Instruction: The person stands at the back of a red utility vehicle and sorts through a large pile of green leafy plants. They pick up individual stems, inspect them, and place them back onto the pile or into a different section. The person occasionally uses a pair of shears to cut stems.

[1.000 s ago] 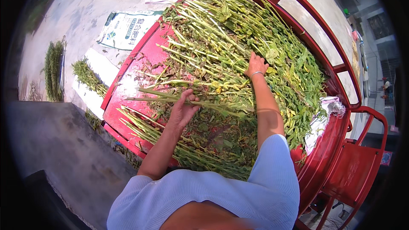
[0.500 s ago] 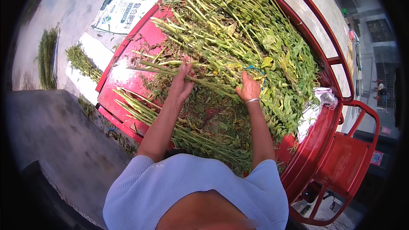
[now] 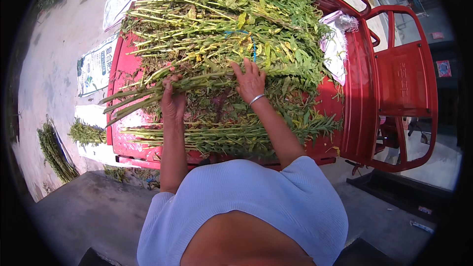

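A few thick green plant stalks (image 3: 129,99) are gripped in my left hand (image 3: 173,102), their cut ends sticking out to the left and their leafy tops running to the right. My right hand (image 3: 250,84), with a silver bangle at its wrist, is open with fingers spread over the leafy part of these stalks. Just beyond lies a large heap of cut leafy stalks (image 3: 207,24), with a piece of blue cord (image 3: 254,51) on it. Closer to me, a smaller row of stalks (image 3: 217,138) lies along the near edge of the red truck bed (image 3: 125,59).
A red metal frame (image 3: 401,76) rises at the right of the bed, with a white sack (image 3: 335,49) beside it. On the ground to the left lie a printed sack (image 3: 96,66), a bundle of stalks on white sheeting (image 3: 86,133), and a darker bundle (image 3: 55,155).
The view has turned and shifted. My right hand has opened and spread its fingers over the stalks. My left hand keeps its grip near the cut ends.
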`<state>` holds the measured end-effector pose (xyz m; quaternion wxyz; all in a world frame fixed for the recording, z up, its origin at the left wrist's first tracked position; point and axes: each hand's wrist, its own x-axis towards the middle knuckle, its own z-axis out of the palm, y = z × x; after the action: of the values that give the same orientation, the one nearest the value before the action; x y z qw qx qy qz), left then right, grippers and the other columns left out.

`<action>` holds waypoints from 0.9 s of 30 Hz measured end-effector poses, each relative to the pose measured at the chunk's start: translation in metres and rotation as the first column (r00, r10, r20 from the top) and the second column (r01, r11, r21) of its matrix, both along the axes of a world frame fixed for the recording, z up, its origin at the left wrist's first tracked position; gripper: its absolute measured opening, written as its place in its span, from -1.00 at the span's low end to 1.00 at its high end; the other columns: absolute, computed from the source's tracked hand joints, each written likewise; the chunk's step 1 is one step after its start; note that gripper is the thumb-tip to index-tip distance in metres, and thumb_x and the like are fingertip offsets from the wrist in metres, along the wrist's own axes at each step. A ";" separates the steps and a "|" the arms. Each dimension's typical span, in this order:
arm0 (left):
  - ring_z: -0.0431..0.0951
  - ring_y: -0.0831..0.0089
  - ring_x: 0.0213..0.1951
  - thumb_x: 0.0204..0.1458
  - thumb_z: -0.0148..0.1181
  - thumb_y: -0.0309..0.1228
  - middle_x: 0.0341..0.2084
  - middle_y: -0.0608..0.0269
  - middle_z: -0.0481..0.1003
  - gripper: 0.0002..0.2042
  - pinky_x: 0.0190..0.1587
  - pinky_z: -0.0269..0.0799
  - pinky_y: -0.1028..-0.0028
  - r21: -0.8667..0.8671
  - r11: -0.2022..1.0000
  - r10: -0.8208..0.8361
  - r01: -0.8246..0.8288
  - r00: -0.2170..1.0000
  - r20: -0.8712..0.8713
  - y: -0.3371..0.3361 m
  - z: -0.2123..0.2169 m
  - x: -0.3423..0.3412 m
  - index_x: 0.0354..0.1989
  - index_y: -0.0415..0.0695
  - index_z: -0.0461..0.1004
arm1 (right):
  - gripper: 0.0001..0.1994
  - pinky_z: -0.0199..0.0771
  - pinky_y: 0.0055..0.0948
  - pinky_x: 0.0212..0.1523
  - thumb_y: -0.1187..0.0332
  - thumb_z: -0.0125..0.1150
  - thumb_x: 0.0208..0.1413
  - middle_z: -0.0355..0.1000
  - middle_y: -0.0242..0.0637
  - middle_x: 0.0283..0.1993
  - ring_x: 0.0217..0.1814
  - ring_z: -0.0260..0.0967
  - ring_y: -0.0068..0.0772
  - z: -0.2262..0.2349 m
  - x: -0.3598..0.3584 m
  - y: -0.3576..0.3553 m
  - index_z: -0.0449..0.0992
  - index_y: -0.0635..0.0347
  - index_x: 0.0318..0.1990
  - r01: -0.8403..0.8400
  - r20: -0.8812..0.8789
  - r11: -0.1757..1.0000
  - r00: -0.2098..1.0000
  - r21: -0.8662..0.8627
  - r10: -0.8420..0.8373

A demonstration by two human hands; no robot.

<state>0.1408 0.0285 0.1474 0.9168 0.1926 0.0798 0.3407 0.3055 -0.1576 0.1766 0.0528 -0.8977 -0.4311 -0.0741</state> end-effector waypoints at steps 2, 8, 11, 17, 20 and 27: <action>0.33 0.36 -0.07 -0.11 0.24 -0.44 -0.33 0.35 0.39 -0.77 0.12 0.14 0.28 0.093 0.995 -0.035 0.033 0.999 0.027 -0.011 0.023 0.001 -0.25 -0.01 0.37 | -0.31 0.09 -0.08 0.06 0.28 0.36 -0.25 0.08 -0.07 0.13 0.14 0.08 -0.04 0.009 -0.020 -0.027 0.20 0.01 0.13 0.057 -0.072 0.974 0.997 0.218 -0.042; 0.27 0.29 -0.19 -0.18 0.17 -0.44 -0.45 0.31 0.30 -0.74 0.05 0.12 0.26 0.546 0.833 -0.129 0.083 0.991 0.045 -0.068 0.121 0.002 -0.28 -0.07 0.31 | -0.22 0.13 -0.02 0.08 -0.06 0.24 -0.08 0.05 -0.01 0.17 0.21 0.02 -0.01 -0.040 -0.075 -0.121 0.08 0.21 0.20 0.753 -0.849 0.393 0.453 0.528 0.273; 0.23 0.38 -0.36 -0.21 0.21 -0.41 -0.54 0.31 0.30 -0.78 -0.16 0.14 0.35 0.710 0.702 -0.182 0.054 0.978 0.105 -0.102 0.166 -0.009 -0.38 -0.05 0.31 | -0.15 0.17 -0.03 0.11 -0.28 0.05 -0.08 0.10 -0.05 0.14 0.21 0.06 -0.01 -0.053 -0.060 -0.152 0.05 0.16 0.22 0.985 -0.491 0.171 -0.134 0.030 0.861; 0.28 0.48 -0.52 -0.17 0.30 -0.28 -0.67 0.40 0.44 -0.82 -0.34 0.05 0.40 0.849 0.528 -0.430 0.024 0.870 0.242 -0.146 0.255 -0.038 -0.60 -0.03 0.44 | -0.16 0.24 -0.02 0.11 -0.33 -0.04 -0.08 0.12 -0.17 0.21 0.13 0.20 -0.06 -0.007 -0.007 -0.154 0.06 0.06 0.24 0.957 -0.272 -0.290 0.282 0.011 0.920; 0.33 0.55 -0.51 -0.19 0.32 -0.36 -0.62 0.39 0.52 -0.85 -0.31 0.02 0.46 0.843 0.538 -0.525 -0.023 0.773 0.356 -0.142 0.283 -0.053 -0.65 -0.03 0.45 | -0.19 0.13 0.13 0.12 -0.31 -0.13 0.00 0.09 -0.20 0.27 0.21 0.11 -0.01 0.041 0.000 -0.145 0.08 0.14 0.24 0.865 -0.193 -0.428 0.481 0.261 0.855; 0.31 0.57 -0.35 -0.41 0.21 -0.59 -0.50 0.48 0.28 -0.73 -0.03 0.14 0.36 0.425 0.897 -0.105 -0.122 0.875 0.472 -0.129 0.300 -0.083 -0.54 0.05 0.31 | -0.26 0.29 0.03 0.02 -0.18 0.09 -0.04 0.29 -0.22 0.07 0.05 0.26 -0.03 0.097 -0.016 -0.183 0.12 0.03 0.22 0.760 0.047 -0.436 0.474 0.482 0.879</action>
<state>0.0575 -0.1000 0.4470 0.8378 0.3037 -0.2301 0.3910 0.2894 -0.3403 0.2739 0.9824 -0.1105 -0.1312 0.0740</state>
